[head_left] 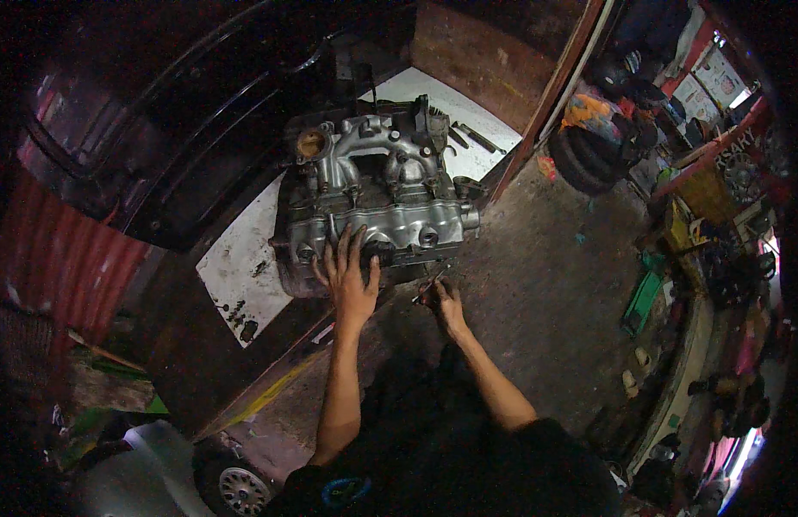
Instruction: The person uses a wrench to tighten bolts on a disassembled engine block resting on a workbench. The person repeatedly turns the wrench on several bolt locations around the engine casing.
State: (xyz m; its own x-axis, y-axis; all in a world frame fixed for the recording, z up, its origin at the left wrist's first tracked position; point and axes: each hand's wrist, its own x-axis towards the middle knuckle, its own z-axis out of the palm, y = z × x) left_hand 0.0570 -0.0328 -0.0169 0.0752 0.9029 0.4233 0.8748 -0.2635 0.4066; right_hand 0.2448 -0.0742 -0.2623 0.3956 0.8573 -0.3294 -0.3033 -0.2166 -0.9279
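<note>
A silvery metal engine (408,214) with a curved intake manifold (362,142) on its far side lies in front of me. My left hand (352,280) rests against its near side, fingers spread over the lower edge of the ribbed cover. Just off the engine's near right corner, my right hand (448,306) is closed around a thin metal hand tool (427,288). A shiny end of that tool sticks out past the fingers; its exact kind is too small and dark to make out.
Under the engine is a white board (235,267) with small dark parts (249,329) at its near left. Metal tools (478,138) lie on its far right. Black tyres (589,159), a green box (645,297) and cluttered shelves (718,202) stand to the right. A wheel (244,489) is at the lower left.
</note>
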